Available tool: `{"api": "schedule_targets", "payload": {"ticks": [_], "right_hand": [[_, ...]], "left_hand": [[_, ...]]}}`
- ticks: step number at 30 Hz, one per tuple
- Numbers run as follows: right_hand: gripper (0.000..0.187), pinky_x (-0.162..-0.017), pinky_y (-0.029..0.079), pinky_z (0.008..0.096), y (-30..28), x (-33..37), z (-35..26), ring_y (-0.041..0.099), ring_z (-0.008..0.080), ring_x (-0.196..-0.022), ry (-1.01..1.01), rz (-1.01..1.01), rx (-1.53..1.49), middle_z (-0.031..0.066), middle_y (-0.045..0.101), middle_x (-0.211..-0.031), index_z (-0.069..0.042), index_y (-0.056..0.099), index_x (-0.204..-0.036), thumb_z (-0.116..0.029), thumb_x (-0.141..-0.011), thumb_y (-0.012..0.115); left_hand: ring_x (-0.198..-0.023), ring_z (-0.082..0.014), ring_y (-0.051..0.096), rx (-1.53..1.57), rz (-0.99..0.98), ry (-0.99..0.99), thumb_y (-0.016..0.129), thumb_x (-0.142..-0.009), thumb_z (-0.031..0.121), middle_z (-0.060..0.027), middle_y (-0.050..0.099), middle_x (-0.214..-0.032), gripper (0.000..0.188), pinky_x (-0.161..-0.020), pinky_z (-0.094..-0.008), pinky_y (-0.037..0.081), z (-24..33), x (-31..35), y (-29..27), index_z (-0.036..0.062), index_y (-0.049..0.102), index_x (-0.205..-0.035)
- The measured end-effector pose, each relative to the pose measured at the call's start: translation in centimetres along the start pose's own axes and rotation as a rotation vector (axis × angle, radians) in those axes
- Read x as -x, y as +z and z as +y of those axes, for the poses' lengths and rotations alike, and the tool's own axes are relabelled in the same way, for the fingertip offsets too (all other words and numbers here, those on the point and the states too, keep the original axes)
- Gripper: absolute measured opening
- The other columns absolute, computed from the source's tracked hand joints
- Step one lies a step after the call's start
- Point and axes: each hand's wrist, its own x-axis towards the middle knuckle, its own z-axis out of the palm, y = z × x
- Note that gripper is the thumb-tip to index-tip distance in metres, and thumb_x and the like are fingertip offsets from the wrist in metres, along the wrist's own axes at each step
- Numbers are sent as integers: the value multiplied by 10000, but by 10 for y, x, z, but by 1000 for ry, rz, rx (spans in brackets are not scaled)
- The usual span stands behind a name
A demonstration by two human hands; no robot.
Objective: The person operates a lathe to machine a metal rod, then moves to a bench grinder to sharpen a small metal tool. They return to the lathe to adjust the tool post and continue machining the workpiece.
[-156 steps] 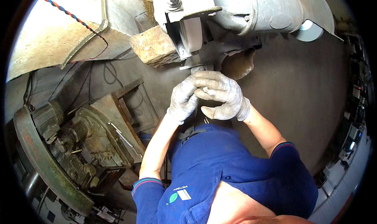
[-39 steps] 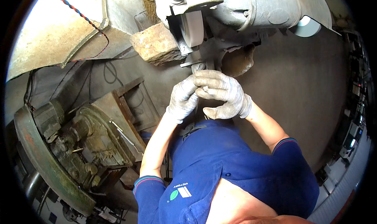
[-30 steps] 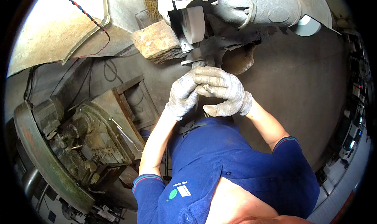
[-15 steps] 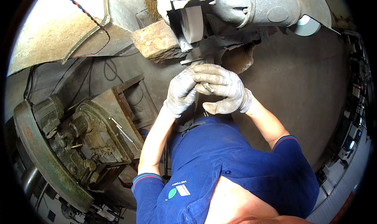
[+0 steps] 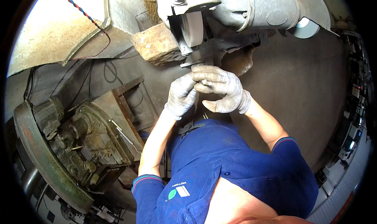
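Note:
Both my hands wear grey work gloves and meet just below a white grinding wheel (image 5: 193, 27) on a grey bench grinder (image 5: 251, 8). My left hand (image 5: 181, 95) pinches the lower end of a small metal piece (image 5: 205, 82). My right hand (image 5: 220, 89) wraps over the same piece from the right, thumb pointing left. The piece is mostly hidden by the fingers; only a pale tip shows between them, close to the tool rest (image 5: 192, 63) under the wheel.
A rough stone block (image 5: 156, 47) sits left of the wheel. A rusty old machine with a large rimmed wheel (image 5: 51, 153) stands at the lower left, with a long thin rod (image 5: 123, 134) lying on it. A red-and-blue twisted cable (image 5: 82, 15) runs across the upper left. Concrete floor lies behind.
My hands have stayed clasped under the wheel and lifted slightly toward it; the right hand's fingers have shifted over the piece.

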Motion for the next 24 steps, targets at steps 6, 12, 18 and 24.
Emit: {"api": "schedule_targets", "payload": {"ticks": [6,12,18,24], "right_hand": [[399,-879,468,360,2,2,3,568,303,-1051,221,63,-111,118,592,-1116,-76,642,-1032,-80,-643,730],[326,-772,505,308,5,-8,4,630,262,-892,263,143,-21,118,631,-1010,-80,643,-1001,-54,-681,700],[344,-727,512,279,6,-12,6,631,229,-862,321,125,-43,129,621,-1062,-50,627,-1042,17,-706,646],[310,-692,490,247,8,-14,5,609,165,-814,392,146,-130,117,625,-1058,-44,630,-1040,9,-734,627]], "left_hand": [[-724,-267,635,72,-51,-263,553,-868,149,-165,628,-851,264,-669,-315,484,10,-1,4,23,581,-1098],[-781,-149,621,339,26,-383,509,-908,140,-104,666,-852,250,-732,-274,479,24,-11,9,-15,579,-1091],[-819,-117,610,439,32,-458,508,-913,127,-81,665,-851,242,-750,-253,478,23,-15,7,-30,583,-1081],[-778,-93,580,347,37,-434,515,-913,138,-71,663,-844,240,-716,-240,472,17,-16,5,-30,594,-1066]]}}
